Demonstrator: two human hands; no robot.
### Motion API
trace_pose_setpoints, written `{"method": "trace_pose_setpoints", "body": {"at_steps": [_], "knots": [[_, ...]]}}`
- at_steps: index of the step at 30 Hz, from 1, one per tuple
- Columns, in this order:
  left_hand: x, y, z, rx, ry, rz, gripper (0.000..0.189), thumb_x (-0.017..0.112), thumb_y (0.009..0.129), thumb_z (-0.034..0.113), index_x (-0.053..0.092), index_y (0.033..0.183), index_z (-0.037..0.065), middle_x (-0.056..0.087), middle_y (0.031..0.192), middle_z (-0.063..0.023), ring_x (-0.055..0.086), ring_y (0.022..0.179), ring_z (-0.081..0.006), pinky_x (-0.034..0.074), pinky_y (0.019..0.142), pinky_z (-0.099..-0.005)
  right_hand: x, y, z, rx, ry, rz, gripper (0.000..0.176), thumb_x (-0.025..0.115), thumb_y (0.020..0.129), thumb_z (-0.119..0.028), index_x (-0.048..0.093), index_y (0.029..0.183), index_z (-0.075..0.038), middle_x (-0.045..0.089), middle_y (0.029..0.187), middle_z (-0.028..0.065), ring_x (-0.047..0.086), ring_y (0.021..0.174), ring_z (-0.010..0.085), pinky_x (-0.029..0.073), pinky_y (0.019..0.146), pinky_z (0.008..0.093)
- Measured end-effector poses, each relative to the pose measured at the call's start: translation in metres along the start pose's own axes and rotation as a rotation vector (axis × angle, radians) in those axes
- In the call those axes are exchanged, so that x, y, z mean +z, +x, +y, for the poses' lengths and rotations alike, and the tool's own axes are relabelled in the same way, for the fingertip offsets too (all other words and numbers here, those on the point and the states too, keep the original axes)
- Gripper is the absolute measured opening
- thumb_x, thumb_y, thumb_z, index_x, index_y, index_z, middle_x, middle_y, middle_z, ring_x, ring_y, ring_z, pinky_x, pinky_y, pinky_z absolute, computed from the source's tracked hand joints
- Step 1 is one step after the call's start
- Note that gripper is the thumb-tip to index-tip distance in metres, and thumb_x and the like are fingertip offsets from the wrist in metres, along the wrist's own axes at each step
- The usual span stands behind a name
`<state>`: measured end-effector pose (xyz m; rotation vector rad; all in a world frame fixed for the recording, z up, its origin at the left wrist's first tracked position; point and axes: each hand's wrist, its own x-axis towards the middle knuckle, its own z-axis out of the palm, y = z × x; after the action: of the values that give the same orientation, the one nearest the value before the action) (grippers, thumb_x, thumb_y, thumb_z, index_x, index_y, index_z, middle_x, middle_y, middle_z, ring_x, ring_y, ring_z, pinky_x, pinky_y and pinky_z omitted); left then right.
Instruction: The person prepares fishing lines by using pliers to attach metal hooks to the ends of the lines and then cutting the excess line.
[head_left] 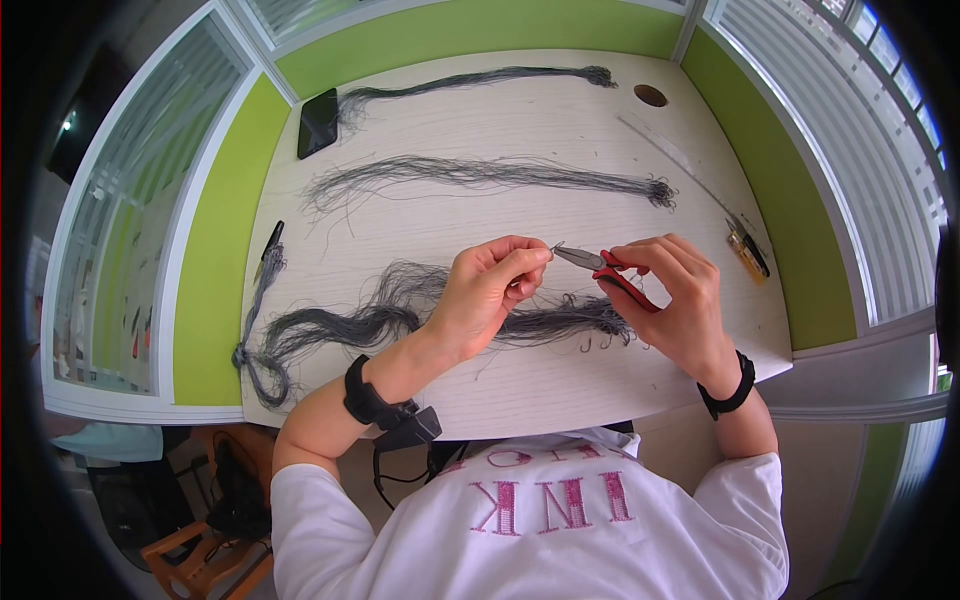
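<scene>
My left hand (497, 290) is closed in a pinch on a small dark hook (557, 247), whose end meets the tips of the pliers. My right hand (683, 298) is wrapped round the red and black handles of the pliers (586, 259), which point left. Below both hands lies a thick bundle of dark line (345, 325) with hooks (600, 322) at its right end; my left hand and forearm hide part of it. A second bundle (480, 173) with a hooked right end lies above the hands.
A third bundle (480, 78) lies along the back of the table (420, 225), beside a black phone (318, 124). At the right are a ruler (680, 160) and a yellow tool (747, 250). A black pen (273, 238) lies left. Green partitions (480, 72) border the table.
</scene>
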<state>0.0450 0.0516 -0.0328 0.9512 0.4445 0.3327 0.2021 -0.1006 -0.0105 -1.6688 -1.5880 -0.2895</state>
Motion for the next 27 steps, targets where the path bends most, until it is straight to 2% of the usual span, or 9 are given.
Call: {"method": "trace_pose_setpoints", "body": {"at_steps": [14,17,19,20,22,23,25,26,27], "knots": [[-0.002,0.001,-0.002,0.010,0.019,-0.001,0.014,0.060,0.094,0.012,0.061,0.098,-0.002,0.051,0.075,0.0015,0.044,0.066,-0.0052,0.037,0.058,-0.0193,0.000,0.000,-0.002,-0.002,-0.017,0.010,0.027,0.080,0.066,-0.002,0.067,0.089,-0.005,0.070,0.082,0.0048,0.064,0.069,0.0210,0.050,0.061,0.0310],[-0.002,-0.001,-0.001,0.019,0.094,-0.059,0.019,0.062,0.093,0.018,0.062,0.100,0.000,0.053,0.077,0.0015,0.046,0.070,-0.0059,0.039,0.065,-0.0207,-0.001,0.001,-0.003,0.012,-0.009,0.024,0.027,0.080,0.066,-0.001,0.067,0.090,-0.004,0.070,0.082,0.0050,0.065,0.070,0.0211,0.051,0.061,0.0306],[0.006,-0.004,0.002,0.180,0.294,-0.039,0.022,0.064,0.091,0.023,0.063,0.101,0.003,0.059,0.083,0.0004,0.050,0.080,-0.0079,0.040,0.076,-0.0239,-0.004,0.003,-0.002,0.013,-0.003,0.042,0.028,0.080,0.067,0.000,0.067,0.090,-0.004,0.070,0.082,0.0053,0.065,0.071,0.0209,0.051,0.061,0.0302],[0.005,-0.004,0.002,0.180,0.294,-0.039,0.022,0.064,0.091,0.023,0.063,0.101,0.003,0.059,0.083,0.0004,0.050,0.080,-0.0079,0.040,0.076,-0.0239,-0.005,0.004,-0.003,0.016,0.003,0.061,0.028,0.080,0.067,0.000,0.067,0.091,-0.004,0.070,0.082,0.0056,0.065,0.071,0.0207,0.052,0.061,0.0298],[0.001,-0.004,0.006,0.318,0.661,-0.146,0.021,0.066,0.089,0.024,0.067,0.094,0.004,0.064,0.085,-0.0026,0.053,0.089,-0.0119,0.039,0.086,-0.0268,-0.008,0.007,-0.006,0.009,0.025,0.085,0.028,0.080,0.067,0.001,0.067,0.091,-0.003,0.070,0.082,0.0060,0.065,0.071,0.0203,0.052,0.061,0.0293],[-0.001,-0.003,0.010,0.320,0.662,-0.147,0.021,0.066,0.089,0.024,0.067,0.094,0.004,0.064,0.085,-0.0026,0.053,0.089,-0.0119,0.039,0.086,-0.0268,-0.009,0.008,-0.008,0.003,0.045,0.110,0.027,0.080,0.068,0.001,0.067,0.091,-0.003,0.070,0.082,0.0065,0.065,0.071,0.0198,0.051,0.061,0.0288],[-0.003,0.000,0.018,0.330,0.635,-0.511,0.017,0.065,0.089,0.021,0.069,0.083,0.005,0.068,0.083,-0.0068,0.057,0.088,-0.0184,0.043,0.084,-0.0313,-0.012,0.014,-0.011,-0.006,0.043,0.153,0.027,0.080,0.068,0.001,0.067,0.091,-0.003,0.070,0.082,0.0068,0.064,0.070,0.0195,0.051,0.061,0.0284],[-0.001,0.000,0.021,0.330,0.635,-0.513,0.017,0.065,0.089,0.021,0.069,0.083,0.005,0.068,0.083,-0.0068,0.057,0.088,-0.0184,0.043,0.084,-0.0313,-0.012,0.017,-0.012,-0.015,0.042,0.194,0.026,0.079,0.069,0.002,0.067,0.091,-0.002,0.070,0.082,0.0072,0.063,0.069,0.0191,0.051,0.061,0.0281],[0.002,0.000,0.025,0.244,0.335,-0.731,0.020,0.065,0.089,0.020,0.070,0.081,0.003,0.068,0.082,-0.0100,0.059,0.085,-0.0218,0.046,0.079,-0.0336,-0.013,0.020,-0.012,-0.014,0.042,0.195,0.026,0.079,0.069,0.002,0.067,0.091,-0.002,0.070,0.082,0.0072,0.063,0.069,0.0191,0.051,0.061,0.0281]]}}
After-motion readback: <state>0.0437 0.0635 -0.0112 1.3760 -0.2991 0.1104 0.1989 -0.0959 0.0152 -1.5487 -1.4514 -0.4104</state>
